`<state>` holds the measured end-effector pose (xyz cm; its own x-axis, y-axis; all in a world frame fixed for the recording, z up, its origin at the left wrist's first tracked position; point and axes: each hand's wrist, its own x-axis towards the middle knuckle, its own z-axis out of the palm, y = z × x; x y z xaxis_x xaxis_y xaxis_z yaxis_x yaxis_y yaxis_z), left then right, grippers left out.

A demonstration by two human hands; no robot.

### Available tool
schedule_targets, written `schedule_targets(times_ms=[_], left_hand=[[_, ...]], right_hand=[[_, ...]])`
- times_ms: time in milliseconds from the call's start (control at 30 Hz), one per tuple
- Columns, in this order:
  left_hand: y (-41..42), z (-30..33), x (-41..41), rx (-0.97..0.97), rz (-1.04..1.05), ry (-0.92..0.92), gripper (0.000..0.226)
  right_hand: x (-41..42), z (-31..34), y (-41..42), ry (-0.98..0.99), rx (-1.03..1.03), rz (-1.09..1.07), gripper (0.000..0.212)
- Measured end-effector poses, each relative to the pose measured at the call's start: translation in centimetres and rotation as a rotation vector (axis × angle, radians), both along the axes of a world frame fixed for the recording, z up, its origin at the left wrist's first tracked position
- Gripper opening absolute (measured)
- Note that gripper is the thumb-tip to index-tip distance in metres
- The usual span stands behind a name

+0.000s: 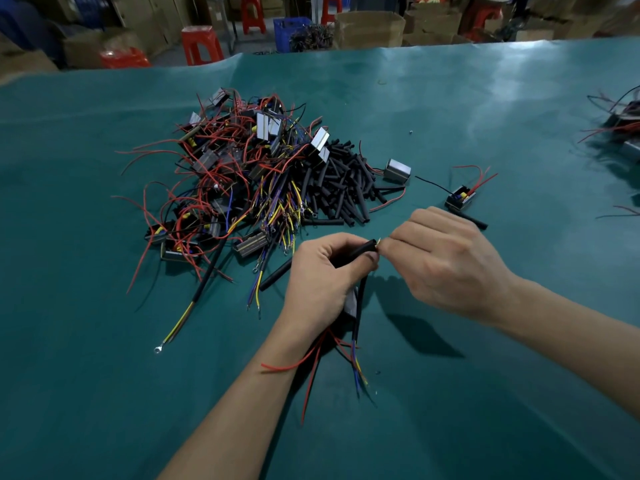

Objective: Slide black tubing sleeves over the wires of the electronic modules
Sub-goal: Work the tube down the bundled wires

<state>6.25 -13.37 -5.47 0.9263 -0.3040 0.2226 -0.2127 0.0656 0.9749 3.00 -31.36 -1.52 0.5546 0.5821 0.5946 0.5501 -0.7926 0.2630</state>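
Teal matting covers the counter (104, 375); beyond its far edge stand red plastic stools (202, 45), a blue crate (292, 31) and cardboard boxes (369, 29); on the matting lies a tangled heap of electronic modules (228, 168) with red, yellow and blue wires, and just beside it on the right a pile of black tubing sleeves (341, 185); one metal-cased module (397, 170) sits at the pile's right edge, and a smaller open module (460, 198) lies further right, with a loose sleeve (472, 220) touching it; another clump of modules (623, 123) rests at the right border; near the middle, the left hand (322, 271) curls its fingers round a black tubing sleeve (363, 250), and a held module (351, 301) shows below the palm, its red wires (311, 362) and blue and yellow wires (356, 368) trailing toward the viewer; the right hand (446, 258) pinches a small metal wire tip (380, 241) at the mouth of that sleeve; both grips are closed, the left round the sleeve, the right on the wire tip; a sleeved cable with a ring terminal (158, 348) lies on the left.
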Motion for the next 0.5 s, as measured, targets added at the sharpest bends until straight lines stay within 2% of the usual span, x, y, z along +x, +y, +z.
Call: schedule_targets(times_ms=[133,233,300,433,500], left_hand=[[0.0,-0.2,0.0,0.012,-0.003,-0.017,0.016],[0.0,-0.4,0.1,0.022,0.008,-0.014,0.021],[0.0,-0.5,0.2,0.034,0.011,-0.017,0.02],[0.1,-0.6,0.3,0.053,-0.011,-0.003,0.011],[0.1,-0.6,0.3,0.071,-0.002,-0.019,0.01]], right_hand=[[-0.2,1.5,0.8,0.287,0.001,-0.141,0.012],[0.4,2.9,1.4,0.565,0.169,-0.293,0.011],[1.2,3.6,1.4,0.765,0.37,-0.403,0.011],[2.2,3.9,1.4,1.296,1.021,-0.497,0.011],[2.1,3.7,1.1,1.445,1.143,-0.522,0.008]])
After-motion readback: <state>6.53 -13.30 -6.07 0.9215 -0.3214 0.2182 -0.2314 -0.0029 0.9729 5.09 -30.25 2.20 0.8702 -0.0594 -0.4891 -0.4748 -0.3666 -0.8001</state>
